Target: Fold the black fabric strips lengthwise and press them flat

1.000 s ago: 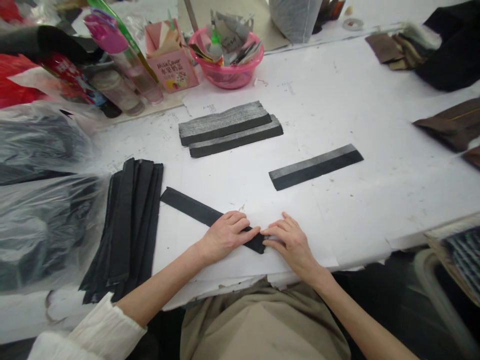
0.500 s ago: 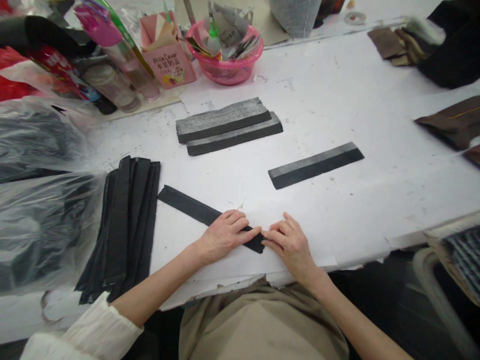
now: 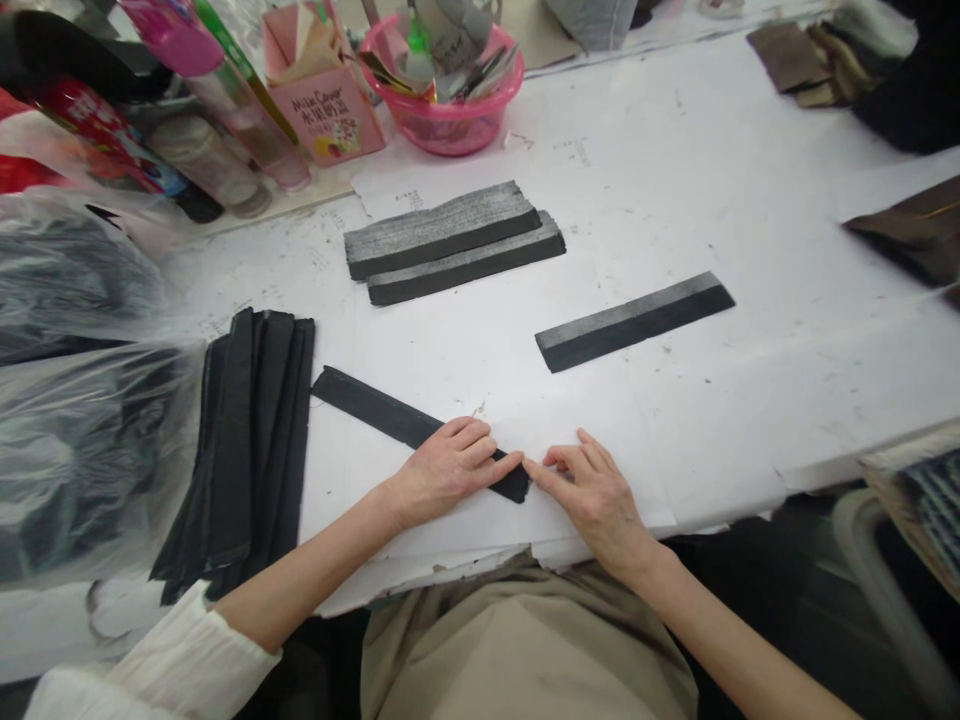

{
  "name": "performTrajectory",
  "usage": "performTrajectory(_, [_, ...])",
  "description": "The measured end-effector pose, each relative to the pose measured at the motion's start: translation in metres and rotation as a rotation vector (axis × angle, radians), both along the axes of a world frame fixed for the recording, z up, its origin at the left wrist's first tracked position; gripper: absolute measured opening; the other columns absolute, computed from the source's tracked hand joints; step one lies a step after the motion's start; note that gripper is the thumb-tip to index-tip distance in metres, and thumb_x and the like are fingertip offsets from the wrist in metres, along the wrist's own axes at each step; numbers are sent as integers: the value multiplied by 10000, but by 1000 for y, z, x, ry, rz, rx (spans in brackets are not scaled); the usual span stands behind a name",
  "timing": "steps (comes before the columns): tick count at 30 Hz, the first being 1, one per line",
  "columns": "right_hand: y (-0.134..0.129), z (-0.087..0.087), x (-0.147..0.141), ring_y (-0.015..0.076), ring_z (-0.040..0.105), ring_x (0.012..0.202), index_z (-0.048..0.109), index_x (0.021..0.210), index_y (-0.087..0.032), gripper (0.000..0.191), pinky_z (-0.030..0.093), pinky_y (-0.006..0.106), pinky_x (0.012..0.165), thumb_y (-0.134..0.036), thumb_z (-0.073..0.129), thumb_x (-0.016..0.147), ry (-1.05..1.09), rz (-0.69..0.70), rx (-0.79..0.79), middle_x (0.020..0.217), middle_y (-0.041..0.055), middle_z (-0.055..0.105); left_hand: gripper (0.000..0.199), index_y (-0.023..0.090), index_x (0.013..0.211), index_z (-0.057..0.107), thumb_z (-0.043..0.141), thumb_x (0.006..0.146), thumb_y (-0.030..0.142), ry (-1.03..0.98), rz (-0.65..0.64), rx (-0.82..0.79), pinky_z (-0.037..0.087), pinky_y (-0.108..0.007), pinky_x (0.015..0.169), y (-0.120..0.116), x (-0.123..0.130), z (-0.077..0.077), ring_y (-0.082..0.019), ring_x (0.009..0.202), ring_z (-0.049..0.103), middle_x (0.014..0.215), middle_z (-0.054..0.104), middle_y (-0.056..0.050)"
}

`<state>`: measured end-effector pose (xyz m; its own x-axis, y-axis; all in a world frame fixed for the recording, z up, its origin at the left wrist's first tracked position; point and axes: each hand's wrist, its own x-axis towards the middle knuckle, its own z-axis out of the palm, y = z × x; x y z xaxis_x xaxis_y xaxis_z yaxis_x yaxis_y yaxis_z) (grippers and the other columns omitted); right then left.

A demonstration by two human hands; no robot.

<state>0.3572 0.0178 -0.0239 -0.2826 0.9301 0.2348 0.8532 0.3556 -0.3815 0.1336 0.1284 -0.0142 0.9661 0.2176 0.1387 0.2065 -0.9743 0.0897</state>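
Note:
A narrow black strip [image 3: 382, 408] of fabric-like material lies slantwise on the white table in front of me. My left hand [image 3: 450, 465] rests across its right half, fingers over the far edge and thumb stretched along it, holding it down. At the strip's right end is my right hand [image 3: 589, 490], one fingertip at the corner and the other fingers spread and loosely bent. Beyond my hands lies a single grey-and-black strip [image 3: 634, 322]. Farther back, two more grey-and-black strips [image 3: 450, 235] overlap.
A fanned pile of black strips [image 3: 255, 440] lies left, beside clear plastic bags [image 3: 90, 450] with dark contents. At the back stand a pink basin [image 3: 450, 125] of small items, a pink box [image 3: 326, 110] and bottles [image 3: 255, 120]. Brown pieces [image 3: 911, 230] lie right.
My right hand's fingers have spread from a pinch at the strip's end, and the hand has shifted slightly right. The left hand stays on the strip. The view has shifted slightly.

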Motion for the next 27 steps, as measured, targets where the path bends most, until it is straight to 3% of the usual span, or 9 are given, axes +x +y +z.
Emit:
performTrajectory(9, [-1, 2, 3, 162, 532, 952, 602, 1208, -276, 347, 316, 507, 1086, -120, 480, 923, -12, 16, 10, 997, 53, 574, 378, 161, 1295, 485, 470, 918, 137, -7, 95, -22, 424, -414, 1016, -14, -1, 7, -220, 1063, 524, 1030, 591, -65])
performTrajectory(17, [2, 1, 2, 136, 554, 837, 657, 1098, -279, 234, 356, 468, 1067, -210, 585, 886, 109, -66, -12, 958, 26, 583, 276, 112, 1152, 575, 510, 886, 77, -202, 308, -11, 505, -410, 897, -40, -16, -4, -222, 1008, 564, 1027, 640, -90])
performTrajectory(23, [11, 3, -13, 225, 500, 1080, 636, 1146, -328, 343, 407, 439, 1019, -224, 668, 821, 25, -66, -7, 1154, 52, 560, 271, 117, 1142, 583, 532, 878, 83, -223, 342, -13, 517, -403, 875, -44, -14, -7, -223, 1007, 566, 1025, 649, -88])
performTrajectory(27, [13, 3, -15, 235, 502, 1077, 616, 1176, -316, 358, 395, 446, 1015, -223, 654, 833, -46, -27, 10, 1187, 62, 567, 300, 115, 1182, 566, 522, 887, 93, -206, 389, -10, 521, -402, 885, -47, -10, -5, -221, 1004, 570, 1019, 647, -90])
